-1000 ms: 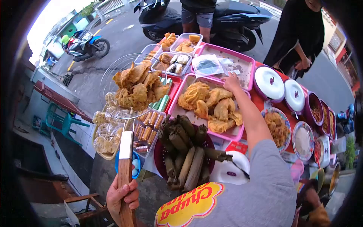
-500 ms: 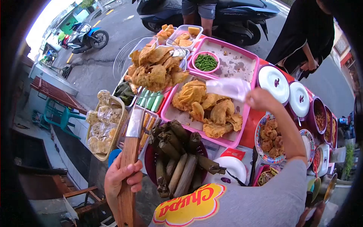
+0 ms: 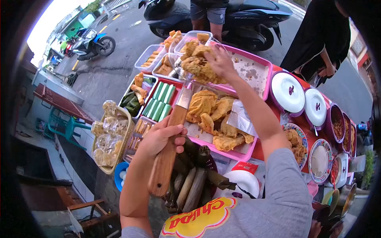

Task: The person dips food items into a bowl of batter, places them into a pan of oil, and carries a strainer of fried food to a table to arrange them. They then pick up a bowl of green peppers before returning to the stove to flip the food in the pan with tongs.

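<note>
My left hand (image 3: 164, 137) is wrapped around the wooden handle (image 3: 166, 168) of a wire skimmer, raised over the stall and tilted away from me. Golden fried fritters (image 3: 196, 69) are heaped in its wire basket. At the right side of that heap is my right hand (image 3: 220, 65), fingers stretched out over the fritters; its fingertips are slightly blurred. Below the skimmer, a pink tray (image 3: 250, 152) bears more fried fritters (image 3: 208, 107). A clear plastic bag (image 3: 241, 117) lies on the tray's right part.
Leaf-wrapped rolls (image 3: 194, 186) fill a bowl close to me. On the left stand a basket of bagged snacks (image 3: 113, 135) and a red tray of green-wrapped rolls (image 3: 160, 99). Lidded pots (image 3: 287, 89) line the right. Beyond are a person in black (image 3: 317, 43) and a parked scooter (image 3: 254, 20).
The skimmer of fritters has moved right and is lower over the table. My right hand has let go of the plastic bag, now on the tray, and moved to the fritters.
</note>
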{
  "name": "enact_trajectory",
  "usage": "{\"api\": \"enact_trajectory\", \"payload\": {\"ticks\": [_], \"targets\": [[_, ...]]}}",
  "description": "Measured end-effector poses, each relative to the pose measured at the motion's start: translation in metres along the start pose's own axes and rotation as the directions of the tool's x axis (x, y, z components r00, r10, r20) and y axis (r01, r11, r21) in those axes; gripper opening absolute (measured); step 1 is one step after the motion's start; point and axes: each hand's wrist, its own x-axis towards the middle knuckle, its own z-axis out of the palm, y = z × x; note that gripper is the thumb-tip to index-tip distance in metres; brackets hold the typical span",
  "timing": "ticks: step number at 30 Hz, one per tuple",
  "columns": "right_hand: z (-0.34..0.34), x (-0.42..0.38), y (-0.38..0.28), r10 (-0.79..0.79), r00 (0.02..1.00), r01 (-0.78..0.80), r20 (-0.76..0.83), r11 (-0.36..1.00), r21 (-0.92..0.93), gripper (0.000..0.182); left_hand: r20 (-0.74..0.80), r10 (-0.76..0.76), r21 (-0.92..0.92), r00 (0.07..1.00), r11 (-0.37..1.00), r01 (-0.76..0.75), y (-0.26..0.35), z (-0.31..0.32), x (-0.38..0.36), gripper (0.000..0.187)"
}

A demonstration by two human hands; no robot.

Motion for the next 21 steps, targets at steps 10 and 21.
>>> {"api": "enact_trajectory", "payload": {"ticks": [10,21], "targets": [[0.015,0.033,0.096,0.38,0.818,-0.271,-0.432,0.916,0.295,0.072,-0.025,0.224,0.741,0.974,0.658,-0.133,0.006,0.043,0.086,0.021],[-0.02,-0.005,0.183,0.665,0.721,-0.012,-0.196,0.295,0.955,0.056,0.04,0.307,0.995,0.951,0.074,-0.066,-0.026,0.087,0.108,0.038]]}}
